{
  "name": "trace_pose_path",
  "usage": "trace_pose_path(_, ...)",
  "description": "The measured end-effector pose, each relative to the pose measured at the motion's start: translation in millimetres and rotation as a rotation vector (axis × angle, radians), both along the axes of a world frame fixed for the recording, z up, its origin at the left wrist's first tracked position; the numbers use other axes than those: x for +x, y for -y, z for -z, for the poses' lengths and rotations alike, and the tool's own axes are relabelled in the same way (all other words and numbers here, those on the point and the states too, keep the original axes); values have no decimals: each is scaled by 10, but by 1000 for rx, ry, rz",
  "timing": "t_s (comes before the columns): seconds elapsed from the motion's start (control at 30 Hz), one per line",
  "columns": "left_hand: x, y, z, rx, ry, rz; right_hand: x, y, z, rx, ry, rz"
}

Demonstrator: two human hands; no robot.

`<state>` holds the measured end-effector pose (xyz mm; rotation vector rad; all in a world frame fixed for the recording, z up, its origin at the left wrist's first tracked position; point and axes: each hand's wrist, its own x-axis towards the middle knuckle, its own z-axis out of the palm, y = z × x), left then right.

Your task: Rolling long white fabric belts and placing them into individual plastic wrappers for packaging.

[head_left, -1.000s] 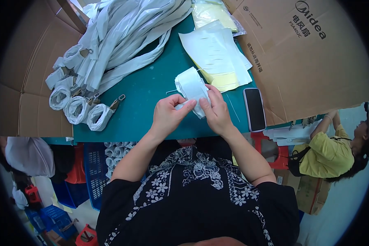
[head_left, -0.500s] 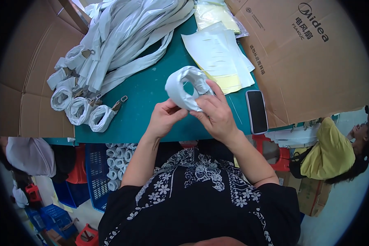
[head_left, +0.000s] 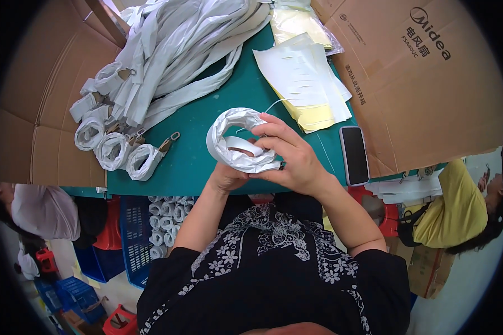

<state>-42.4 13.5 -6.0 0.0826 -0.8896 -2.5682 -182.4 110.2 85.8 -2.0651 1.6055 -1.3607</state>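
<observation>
A: Progress, left to right?

B: On the bench (head_left: pixel 195 176), beside a cardboard panel (head_left: pixel 67 111), coiled straps (head_left: pixel 106 159) are parked; judged done. More white coils (head_left: pixel 167 224) are stacked in a blue crate (head_left: pixel 135 240) below the bench edge; likely done too. Behind the parked ones, loose straps (head_left: pixel 173 56) are piled uncoiled; judged left to do.

A: Piece in hand?

B: A strap ring (head_left: pixel 214 139) is held up over the near part of the bench. It is gripped by both hands, close together: the left hand (head_left: pixel 227 177) clamped low on it, partly hidden behind; the right hand (head_left: pixel 294 162) closed round its right side, fingers over the rim, thumb beneath. Already coiled, but an inner turn stands loose in the opening, so judged unfinished. Whether the end is fastened cannot be told.

A: Materials, same order?

B: Panel: brown, creased. Parked coils: white, crinkled, thick-walled, with tan tabs (head_left: pixel 165 146) and metal snap hooks (head_left: pixel 175 135). Crate: plastic, slotted sides. Loose straps: long, flat, soft-looking, slight sheen. Held ring: smooth outside, wrinkled along the rim.

A: Right of that?

B: White paper sheets (head_left: pixel 302 78), slit and curling, laid over a yellow sheet (head_left: pixel 317 124); yellow packet (head_left: pixel 296 28) in clear film behind; smartphone (head_left: pixel 354 156), flat, dark-screened, pale-rimmed; large brown carton (head_left: pixel 419 95), flat-faced, far right.
</observation>
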Motion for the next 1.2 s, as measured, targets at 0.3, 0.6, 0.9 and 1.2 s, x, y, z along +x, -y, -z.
trace_pose_path(0.3,-8,-96,60,-457,431,-808,-58,63,31,-25,-73,244)
trace_pose_path(0.6,76,228,-868,-1761,452,-647,-129,75,102,123,-100,14)
trace_pose_path(0.9,62,150,-658,-1647,296,-396,-358,108,203,627,20,-64)
trace_pose_path(1.2,222,180,-710,-2112,-21,-340,-429,116,349,1084,463,-504)
